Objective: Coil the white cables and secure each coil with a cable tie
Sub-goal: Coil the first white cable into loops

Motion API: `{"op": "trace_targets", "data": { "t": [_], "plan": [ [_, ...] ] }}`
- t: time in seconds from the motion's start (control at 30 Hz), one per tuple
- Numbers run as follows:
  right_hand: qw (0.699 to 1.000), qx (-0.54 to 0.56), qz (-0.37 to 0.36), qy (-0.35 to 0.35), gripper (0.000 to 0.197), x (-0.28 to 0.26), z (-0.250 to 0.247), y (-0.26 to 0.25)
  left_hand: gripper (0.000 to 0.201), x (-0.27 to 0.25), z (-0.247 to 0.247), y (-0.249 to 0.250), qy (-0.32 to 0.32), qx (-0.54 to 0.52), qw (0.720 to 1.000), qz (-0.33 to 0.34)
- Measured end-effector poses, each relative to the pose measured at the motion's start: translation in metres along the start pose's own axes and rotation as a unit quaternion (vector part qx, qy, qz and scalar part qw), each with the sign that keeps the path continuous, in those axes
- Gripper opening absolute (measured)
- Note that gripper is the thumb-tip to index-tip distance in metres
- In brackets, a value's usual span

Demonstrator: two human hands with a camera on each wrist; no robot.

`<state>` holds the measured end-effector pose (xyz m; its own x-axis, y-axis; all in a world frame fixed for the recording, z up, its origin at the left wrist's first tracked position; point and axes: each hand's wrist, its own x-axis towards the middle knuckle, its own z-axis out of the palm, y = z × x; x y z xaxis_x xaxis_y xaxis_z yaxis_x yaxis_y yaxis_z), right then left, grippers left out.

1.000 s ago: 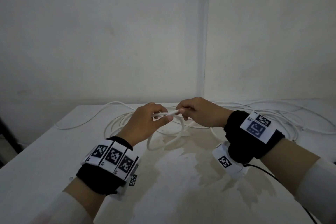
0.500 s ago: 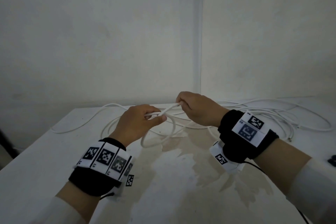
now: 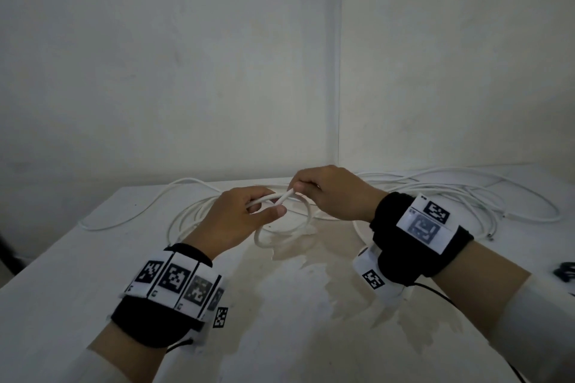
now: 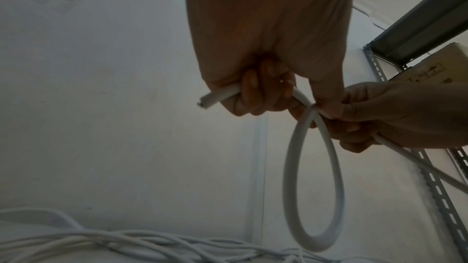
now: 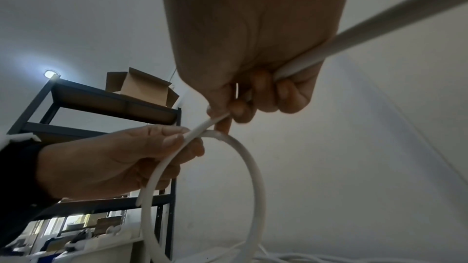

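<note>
Both hands closed on one white cable (image 3: 281, 228) above the middle of the desk (image 3: 93, 258) — left hand (image 3: 236, 221) curled round the stretch near its cut end, right hand (image 3: 329, 193) pinching the crossing where a first loop closes. One loop formed, apparently just the start — no finished coil, no cable tie identifiable. Loose cable pile (image 3: 451, 196) along the far edge toward the far right corner, number of cables impossible to count.

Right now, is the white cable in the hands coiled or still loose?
Barely coiled: the white cable forms one loop hanging between the left hand and right hand, crossing where they grip it. No tie around it.
</note>
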<state>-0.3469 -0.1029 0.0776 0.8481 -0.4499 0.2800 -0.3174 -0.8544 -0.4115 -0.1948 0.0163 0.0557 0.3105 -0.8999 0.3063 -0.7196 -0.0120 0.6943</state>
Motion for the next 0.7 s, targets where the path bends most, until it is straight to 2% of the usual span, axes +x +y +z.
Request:
{"op": "trace_targets", "data": {
  "t": [0.1, 0.23, 0.33, 0.47, 0.57, 0.7],
  "plan": [
    [0.999, 0.013, 0.017, 0.023, 0.023, -0.005, -0.005, 0.008, 0.008, -0.002, -0.003, -0.002, 0.016, -0.016, 1.000, -0.008],
    [1.000, 0.012, 0.016, 0.004, 0.023, -0.007, -0.004, 0.007, 0.009, -0.001, 0.000, 0.001, 0.006, -0.015, 1.000, -0.002],
    [0.999, 0.024, 0.000, 0.039, 0.020, -0.007, 0.001, 0.006, 0.013, 0.001, 0.001, 0.008, -0.001, -0.014, 1.000, 0.001],
    [0.998, 0.013, 0.004, 0.057, 0.021, -0.008, 0.003, 0.008, 0.008, 0.002, -0.001, 0.013, -0.023, 0.002, 1.000, 0.003],
    [0.999, 0.007, -0.004, 0.043, 0.022, -0.008, 0.004, 0.006, 0.006, 0.002, 0.000, 0.010, -0.041, 0.018, 0.999, 0.002],
    [1.000, 0.003, -0.005, 0.001, 0.026, -0.008, 0.004, 0.005, 0.020, 0.003, 0.003, 0.006, -0.045, -0.002, 0.999, 0.007]
  ]
}}
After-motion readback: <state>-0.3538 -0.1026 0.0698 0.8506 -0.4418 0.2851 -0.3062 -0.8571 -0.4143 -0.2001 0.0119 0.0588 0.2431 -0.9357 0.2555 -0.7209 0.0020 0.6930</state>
